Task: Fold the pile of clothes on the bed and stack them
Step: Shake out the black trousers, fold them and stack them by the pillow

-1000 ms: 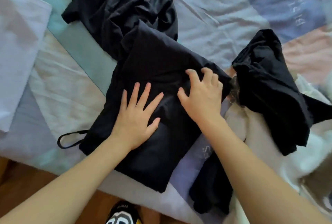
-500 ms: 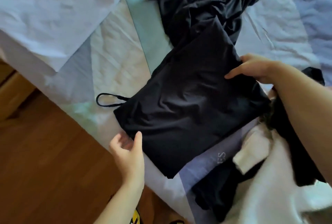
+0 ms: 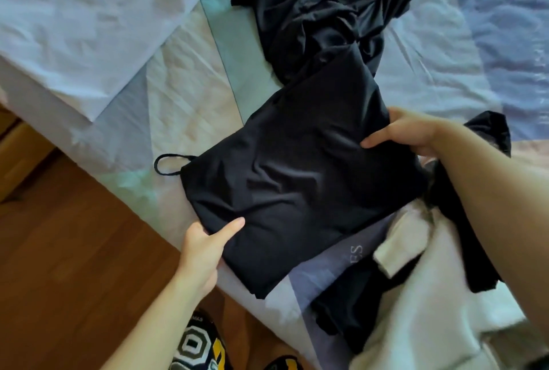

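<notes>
Bed (image 3: 184, 96) with pastel quilt, wood floor below. Folded black garment (image 3: 297, 179) between our hands: left hand (image 3: 205, 248) pinches near corner, right hand (image 3: 416, 132) grips far edge. We judge: lift level, keep fold tight, tuck strap loop (image 3: 169, 164). Fingers under cloth hidden. Beyond right fingers, unfolded pile (image 3: 416, 295) partly cut off.

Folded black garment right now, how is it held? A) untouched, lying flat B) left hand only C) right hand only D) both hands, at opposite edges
D: the left hand pinches the near edge of the folded black garment with its thumb on top, while the right hand grips the far right edge.
</notes>
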